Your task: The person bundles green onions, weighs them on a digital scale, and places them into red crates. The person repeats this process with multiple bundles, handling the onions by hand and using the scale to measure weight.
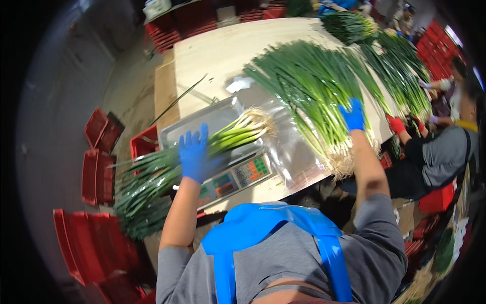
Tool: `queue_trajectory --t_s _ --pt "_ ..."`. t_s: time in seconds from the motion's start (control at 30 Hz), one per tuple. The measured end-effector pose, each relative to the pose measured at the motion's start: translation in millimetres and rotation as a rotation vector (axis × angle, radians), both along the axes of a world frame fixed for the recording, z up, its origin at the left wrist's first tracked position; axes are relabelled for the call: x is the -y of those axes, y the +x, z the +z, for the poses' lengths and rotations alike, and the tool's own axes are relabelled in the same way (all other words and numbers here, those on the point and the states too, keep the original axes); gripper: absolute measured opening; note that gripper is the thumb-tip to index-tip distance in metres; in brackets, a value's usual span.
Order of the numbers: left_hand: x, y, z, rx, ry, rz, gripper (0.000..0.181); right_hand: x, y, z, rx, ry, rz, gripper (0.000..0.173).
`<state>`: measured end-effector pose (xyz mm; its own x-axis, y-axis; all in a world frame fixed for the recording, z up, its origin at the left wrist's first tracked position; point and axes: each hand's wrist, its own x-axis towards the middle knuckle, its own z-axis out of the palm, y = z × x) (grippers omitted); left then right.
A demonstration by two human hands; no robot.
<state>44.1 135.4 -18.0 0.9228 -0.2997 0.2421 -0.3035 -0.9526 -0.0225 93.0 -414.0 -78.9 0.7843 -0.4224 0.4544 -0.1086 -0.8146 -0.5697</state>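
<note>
My left hand [195,157], in a blue glove, is palm down over a bunch of green onions [237,136], fingers spread; whether it touches them is blurred. The bunch lies across the metal pan of a digital scale [201,116], its roots to the right and its leaves hanging past the pan at the left. Below the pan is the scale's keypad panel [252,169]. My right hand [353,114], also blue-gloved, rests on the right side of a large pile of green onions [315,87]. Stalks hide part of its fingers.
Clear plastic sheeting [283,133] lies between scale and pile on the pale table [212,49]. Red crates [98,176] stand on the floor at left. A co-worker's red-gloved hand [395,123] is near more onions [395,72] at right. One loose leaf [178,99] crosses the table's left edge.
</note>
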Motion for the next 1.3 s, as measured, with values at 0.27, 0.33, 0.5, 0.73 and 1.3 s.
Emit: queue_trajectory --t_s 0.27,0.33,0.5,0.73,1.3 --pt "32 -77 9 0.027 -0.59 -0.443 0.06 118 -72 -68 -0.41 -0.332 -0.204 0.057" --pt "41 -91 -3 -0.062 -0.707 -0.535 0.049 115 -68 -71 -0.351 -0.431 -0.23 0.048" --pt "48 -113 -31 -0.194 -0.763 -0.589 0.041 122 -51 -49 -0.313 -0.204 -0.1 0.041" --pt "45 -119 -36 -0.151 -0.775 -0.535 0.034 53 -31 44 -0.536 0.892 0.176 0.039" --pt "2 -97 0 -0.162 -1.083 -0.208 0.063 -291 -19 157 -0.563 0.644 0.981 0.037"
